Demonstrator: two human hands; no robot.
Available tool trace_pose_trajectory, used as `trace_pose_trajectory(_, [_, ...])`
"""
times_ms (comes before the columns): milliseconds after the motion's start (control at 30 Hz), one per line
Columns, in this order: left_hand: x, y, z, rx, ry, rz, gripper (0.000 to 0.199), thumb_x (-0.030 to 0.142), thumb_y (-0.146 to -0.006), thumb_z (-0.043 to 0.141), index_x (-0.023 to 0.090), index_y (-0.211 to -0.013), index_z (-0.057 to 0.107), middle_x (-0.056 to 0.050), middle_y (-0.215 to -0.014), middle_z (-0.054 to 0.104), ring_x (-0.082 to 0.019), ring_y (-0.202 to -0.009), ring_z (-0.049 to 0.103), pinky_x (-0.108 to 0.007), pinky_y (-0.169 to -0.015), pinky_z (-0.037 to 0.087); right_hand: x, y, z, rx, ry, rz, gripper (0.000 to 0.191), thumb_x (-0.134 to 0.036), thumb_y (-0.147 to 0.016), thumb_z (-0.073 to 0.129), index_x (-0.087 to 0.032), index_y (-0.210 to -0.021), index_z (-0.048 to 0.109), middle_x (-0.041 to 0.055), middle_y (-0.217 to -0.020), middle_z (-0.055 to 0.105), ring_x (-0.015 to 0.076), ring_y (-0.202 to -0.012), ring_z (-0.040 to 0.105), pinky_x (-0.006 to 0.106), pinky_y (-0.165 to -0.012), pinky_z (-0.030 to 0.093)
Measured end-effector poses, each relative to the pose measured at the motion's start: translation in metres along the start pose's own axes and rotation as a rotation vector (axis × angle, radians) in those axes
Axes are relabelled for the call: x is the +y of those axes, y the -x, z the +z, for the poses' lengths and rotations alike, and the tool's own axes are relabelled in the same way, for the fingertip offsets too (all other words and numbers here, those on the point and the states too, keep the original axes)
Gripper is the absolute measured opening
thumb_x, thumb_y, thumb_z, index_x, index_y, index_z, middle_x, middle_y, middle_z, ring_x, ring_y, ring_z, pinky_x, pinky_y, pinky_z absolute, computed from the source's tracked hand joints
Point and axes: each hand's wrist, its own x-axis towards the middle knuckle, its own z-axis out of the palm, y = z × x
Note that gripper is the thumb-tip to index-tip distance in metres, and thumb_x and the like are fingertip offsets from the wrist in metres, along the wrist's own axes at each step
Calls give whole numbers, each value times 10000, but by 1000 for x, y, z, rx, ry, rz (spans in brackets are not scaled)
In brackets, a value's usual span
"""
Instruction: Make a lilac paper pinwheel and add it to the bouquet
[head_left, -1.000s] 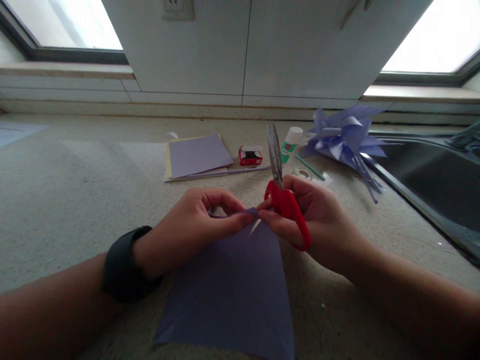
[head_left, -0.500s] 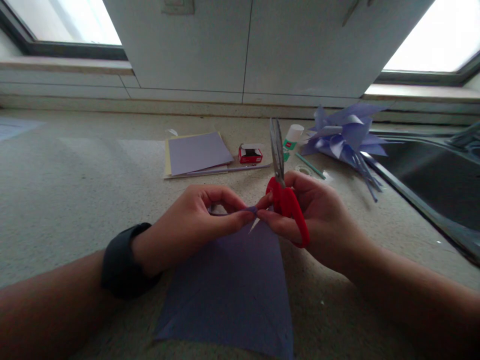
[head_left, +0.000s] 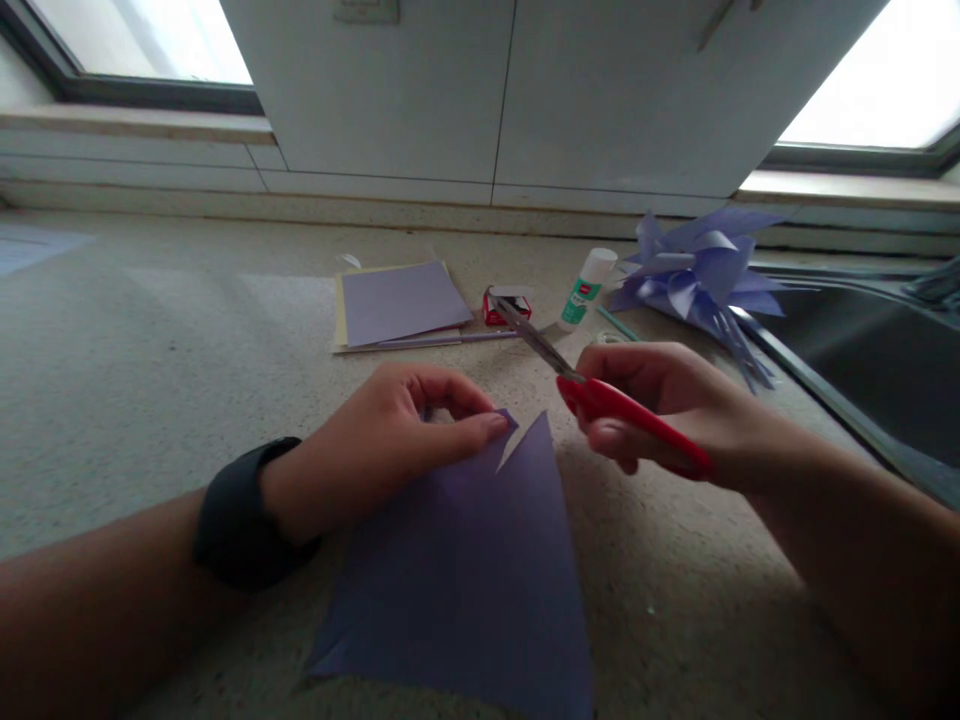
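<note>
A sheet of purple paper [head_left: 472, 590] lies before me with a slit cut in from its far corner. My left hand [head_left: 420, 425], below a black wristband, pinches the paper's far edge left of that slit between thumb and fingers. To the right, my right hand [head_left: 660, 410] is closed around the red handles of a pair of scissors [head_left: 615, 410]. The blades look shut and point away and to the left, over the countertop and apart from the paper. My right fingertips no longer touch the sheet.
Purple and cream paper sheets [head_left: 405, 303] lie at the back beside a small red box [head_left: 506, 306]. A glue stick [head_left: 589, 288] stands near a green stick [head_left: 619, 323]. Purple paper pinwheels [head_left: 697, 265] rest by the sink [head_left: 870, 350] on the right.
My right hand has let go of the paper's corner and moved right. The scissors have swung from pointing up to pointing left. My left hand keeps its pinch, and the slit shows more plainly.
</note>
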Motion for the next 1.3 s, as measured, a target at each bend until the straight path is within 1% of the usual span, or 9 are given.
trace_pose_trajectory(67, [6, 0, -4, -50, -1, -13, 224, 457, -807, 766, 234, -836, 765, 20, -753, 723, -104, -606, 600, -178, -519, 423, -9, 9, -23, -152, 61, 61, 388, -458, -709, 851, -174, -749, 590, -54, -606, 542, 48, -474, 450, 151, -391, 318])
trace_pose_trajectory(100, [9, 1, -7, -86, -26, -15, 198, 434, -813, 760, 236, -823, 767, 18, -768, 733, -111, -631, 619, -181, -537, 436, -13, 14, -32, -212, 89, 153, 424, -504, -687, 851, -175, -740, 590, -55, -601, 538, 52, -478, 453, 158, -400, 318])
trace_pose_trajectory(200, [13, 0, -15, -277, -176, 12, 189, 432, -825, 737, 249, -820, 786, 7, -779, 752, -145, -699, 664, -199, -583, 461, -18, 25, -47, -217, 99, 330, 515, -617, -627, 831, -181, -685, 564, -72, -579, 502, 37, -483, 404, 149, -418, 291])
trace_pose_trajectory(300, [12, -2, -20, -385, -302, 67, 208, 447, -832, 716, 254, -825, 795, 1, -783, 761, -167, -732, 687, -211, -617, 474, -9, 23, -52, -339, 146, 412, 476, -553, -637, 858, -187, -677, 557, -64, -554, 524, 51, -459, 416, 168, -404, 295])
trace_pose_trajectory(400, [9, -4, -21, -393, -315, 86, 187, 423, -828, 716, 255, -819, 795, 3, -782, 766, -173, -738, 702, -211, -630, 487, 6, 14, -52, -488, 178, 449, 483, -538, -626, 878, -186, -691, 553, -55, -558, 537, 72, -459, 448, 187, -396, 310])
trace_pose_trajectory(467, [7, -4, -20, -393, -306, 78, 164, 409, -825, 719, 265, -822, 796, 9, -788, 773, -175, -735, 711, -210, -627, 494, 11, 9, -51, -514, 201, 468, 527, -578, -594, 882, -185, -688, 544, -51, -569, 533, 77, -467, 449, 194, -398, 306])
trace_pose_trajectory(567, [5, -3, -18, -382, -321, 78, 144, 406, -824, 720, 287, -823, 802, 19, -789, 779, -174, -723, 719, -208, -616, 498, 9, 6, -46, -508, 266, 497, 552, -609, -581, 876, -188, -672, 531, -44, -579, 523, 84, -483, 449, 205, -414, 312])
trace_pose_trajectory(867, [0, -3, -13, -298, -327, 100, 93, 366, -743, 762, 294, -730, 820, 27, -667, 741, -158, -592, 678, -198, -510, 458, -2, 5, -30, -478, 379, 497, 440, -505, -650, 874, -195, -636, 563, -31, -586, 510, 96, -544, 422, 223, -456, 304])
trace_pose_trajectory(1300, [0, -3, -9, -319, -357, 85, 127, 385, -791, 726, 286, -787, 805, 25, -728, 767, -166, -653, 702, -206, -566, 478, 10, 4, -38, -515, 362, 419, 428, -477, -660, 876, -180, -667, 568, -46, -584, 516, 88, -531, 425, 206, -443, 294])
